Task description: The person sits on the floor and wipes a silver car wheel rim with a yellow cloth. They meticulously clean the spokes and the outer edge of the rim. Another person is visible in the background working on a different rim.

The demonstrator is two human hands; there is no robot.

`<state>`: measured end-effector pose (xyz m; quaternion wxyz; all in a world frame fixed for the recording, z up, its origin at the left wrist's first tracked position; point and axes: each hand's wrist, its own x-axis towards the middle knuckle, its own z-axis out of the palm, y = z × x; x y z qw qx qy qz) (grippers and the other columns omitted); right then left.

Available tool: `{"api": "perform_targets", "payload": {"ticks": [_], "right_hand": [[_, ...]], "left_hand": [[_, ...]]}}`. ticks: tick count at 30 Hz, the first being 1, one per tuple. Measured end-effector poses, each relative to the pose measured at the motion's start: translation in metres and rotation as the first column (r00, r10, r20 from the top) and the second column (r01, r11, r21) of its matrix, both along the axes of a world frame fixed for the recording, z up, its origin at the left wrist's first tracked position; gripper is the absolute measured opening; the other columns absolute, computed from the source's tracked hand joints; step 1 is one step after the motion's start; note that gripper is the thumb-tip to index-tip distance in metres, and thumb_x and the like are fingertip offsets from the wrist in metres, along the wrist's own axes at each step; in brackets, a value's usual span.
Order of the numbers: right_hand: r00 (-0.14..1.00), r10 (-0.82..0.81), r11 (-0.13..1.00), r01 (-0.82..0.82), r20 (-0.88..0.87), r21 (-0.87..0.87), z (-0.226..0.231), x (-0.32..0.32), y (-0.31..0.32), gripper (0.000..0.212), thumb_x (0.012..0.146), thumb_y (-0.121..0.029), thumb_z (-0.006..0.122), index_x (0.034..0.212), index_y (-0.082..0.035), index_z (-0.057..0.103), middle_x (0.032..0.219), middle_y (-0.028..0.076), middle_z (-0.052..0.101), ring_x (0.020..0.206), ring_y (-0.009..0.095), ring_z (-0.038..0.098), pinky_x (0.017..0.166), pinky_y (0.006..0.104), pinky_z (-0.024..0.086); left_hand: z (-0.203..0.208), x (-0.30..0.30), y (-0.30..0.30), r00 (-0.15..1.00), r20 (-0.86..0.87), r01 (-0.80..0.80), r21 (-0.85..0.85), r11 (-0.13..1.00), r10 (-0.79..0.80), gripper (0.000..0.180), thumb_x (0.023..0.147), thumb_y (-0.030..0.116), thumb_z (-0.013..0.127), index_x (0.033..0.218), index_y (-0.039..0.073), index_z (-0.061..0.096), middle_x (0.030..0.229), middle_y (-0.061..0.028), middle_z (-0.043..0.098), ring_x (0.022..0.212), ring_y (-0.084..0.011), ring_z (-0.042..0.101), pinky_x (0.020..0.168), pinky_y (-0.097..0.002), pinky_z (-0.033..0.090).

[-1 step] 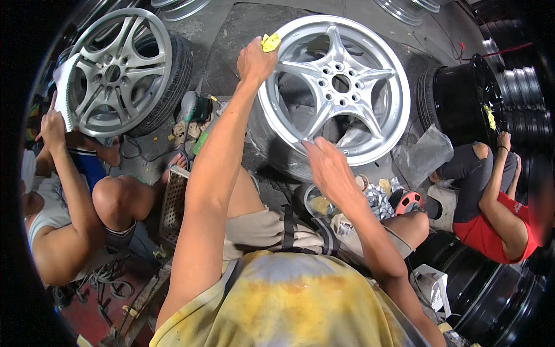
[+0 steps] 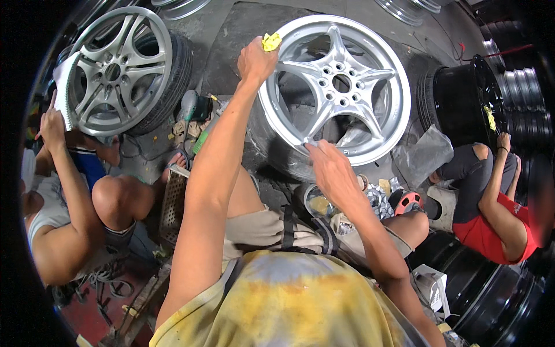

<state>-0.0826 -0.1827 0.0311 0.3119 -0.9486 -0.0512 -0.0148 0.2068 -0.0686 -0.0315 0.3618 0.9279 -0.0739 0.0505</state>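
Fingers (R) [image 2: 317, 149] on slvr 5-spk wheel [image 2: 335, 55]

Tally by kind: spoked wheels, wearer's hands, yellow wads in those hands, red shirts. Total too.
Spoked wheels: 2 (bright silver wheel, duller grey wheel)
Wearer's hands: 2 (left hand, right hand)
Held yellow wads: 1 (left hand's wad)
Red shirts: 1 (right-side co-worker's shirt)
Total: 6

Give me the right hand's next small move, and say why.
Perhaps ease the right hand slightly along the silver wheel: its fingers appear to rest where the lower-left spoke meets the rim, and the left hand, gripping a yellow wad, is away from that spot.
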Motion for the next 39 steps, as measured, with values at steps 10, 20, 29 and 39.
{"api": "perform_targets", "payload": {"ticks": [10, 20, 29, 39], "right_hand": [[0.998, 0.066, 0.998, -0.066, -0.008, 0.001, -0.001, 0.004, -0.012, 0.032, 0.085, 0.004, 0.056, 0.116, 0.007, 0.064, 0.094, 0.018, 0.055, 0.089, 0.035, 0.058, 0.080, 0.0453, 0.048], [0.995, 0.096, 0.995, -0.096, 0.029, 0.018, -0.004, 0.006, -0.016, 0.030, 0.087, 0.004, 0.055, 0.116, 0.007, 0.064, 0.092, 0.019, 0.055, 0.088, 0.036, 0.058, 0.078, 0.0447, 0.048], [0.997, -0.071, 0.994, 0.067, 0.041, 0.084, -0.004, 0.001, 0.009, 0.027, 0.089, 0.006, 0.055, 0.113, 0.010, 0.063, 0.096, 0.021, 0.057, 0.090, 0.039, 0.060, 0.078, 0.0466, 0.048], [0.992, -0.127, 0.991, 0.126, 0.024, 0.038, -0.005, 0.002, 0.021, 0.032, 0.086, 0.008, 0.054, 0.117, 0.012, 0.061, 0.098, 0.022, 0.057, 0.093, 0.040, 0.059, 0.083, 0.0460, 0.049]], "left_hand": [[-0.002, -0.001, 0.000, 1.000, -0.005, -0.005, -0.004, 1.000, 0.005, 0.046, 0.088, 0.046, 0.069, 0.106, 0.004, 0.068, 0.102, -0.0233, 0.072, 0.101, -0.0440, 0.067, 0.085, -0.0514, 0.052], [0.000, -0.001, -0.002, 1.000, -0.028, -0.009, 0.000, 1.000, 0.009, 0.046, 0.088, 0.047, 0.069, 0.104, 0.004, 0.067, 0.102, -0.0229, 0.072, 0.100, -0.0440, 0.067, 0.085, -0.0515, 0.052], [-0.002, 0.002, -0.001, 0.999, -0.048, -0.003, 0.011, 1.000, 0.003, 0.048, 0.087, 0.048, 0.069, 0.108, 0.005, 0.067, 0.102, -0.0225, 0.072, 0.101, -0.0436, 0.067, 0.086, -0.0514, 0.052], [-0.001, 0.000, -0.002, 0.997, -0.083, 0.002, -0.019, 1.000, -0.004, 0.051, 0.086, 0.049, 0.069, 0.108, 0.003, 0.068, 0.104, -0.0233, 0.072, 0.102, -0.0442, 0.067, 0.086, -0.0517, 0.052]]}}
